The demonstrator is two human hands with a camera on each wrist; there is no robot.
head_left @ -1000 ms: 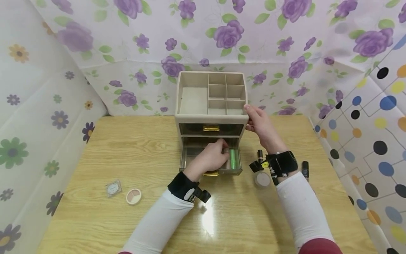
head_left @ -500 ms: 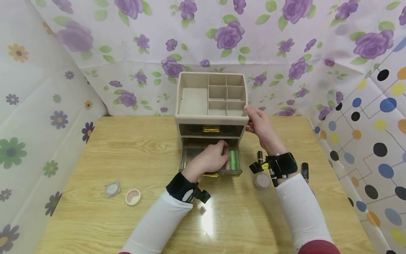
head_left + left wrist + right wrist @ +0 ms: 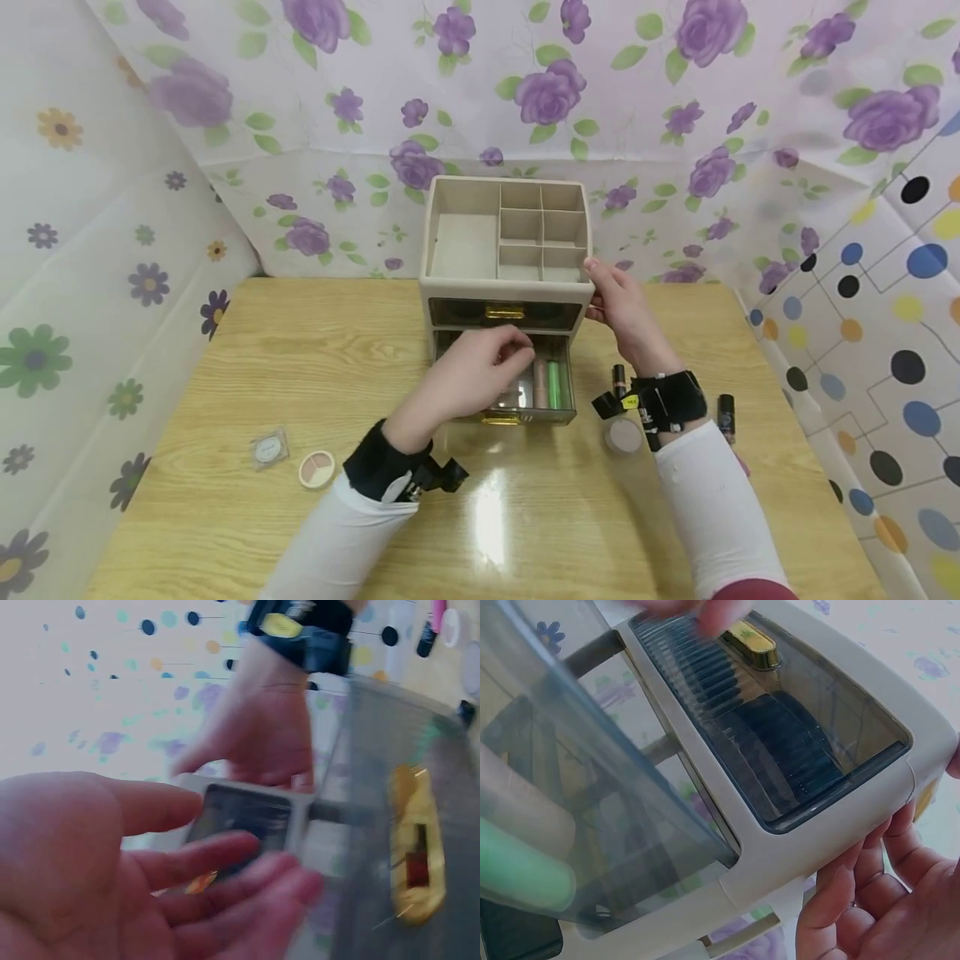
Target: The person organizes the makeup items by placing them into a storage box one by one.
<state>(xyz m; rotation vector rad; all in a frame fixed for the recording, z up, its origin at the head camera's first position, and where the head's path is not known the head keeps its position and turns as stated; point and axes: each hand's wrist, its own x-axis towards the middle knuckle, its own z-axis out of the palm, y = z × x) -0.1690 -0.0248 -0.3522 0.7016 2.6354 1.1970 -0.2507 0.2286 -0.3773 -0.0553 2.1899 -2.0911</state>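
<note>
A cream cosmetics organizer (image 3: 507, 287) stands at the back middle of the table. Its lower smoky drawer (image 3: 561, 414) is pulled out, with a green tube (image 3: 553, 385) and a pinkish tube (image 3: 540, 383) side by side at its right end. Over the drawer's left part hovers my left hand (image 3: 468, 375), fingers loosely bent and nothing between them; the left wrist view shows the same. My right hand (image 3: 626, 312) grips the organizer's right side, thumb at the top edge and fingers against the side wall. The upper drawer (image 3: 780, 742) is closed, with dark items inside.
On the left of the table lie a clear square case (image 3: 268, 448) and a round three-tone palette (image 3: 317, 470). Near the right forearm are a black tube (image 3: 618, 380), a round pale compact (image 3: 623, 436) and another black tube (image 3: 726, 417). Patterned cloth walls surround the table.
My left hand has come up out of the drawer and shifted left, uncovering the pinkish tube beside the green one. My right hand keeps its grip on the organizer. The head view tilted slightly.
</note>
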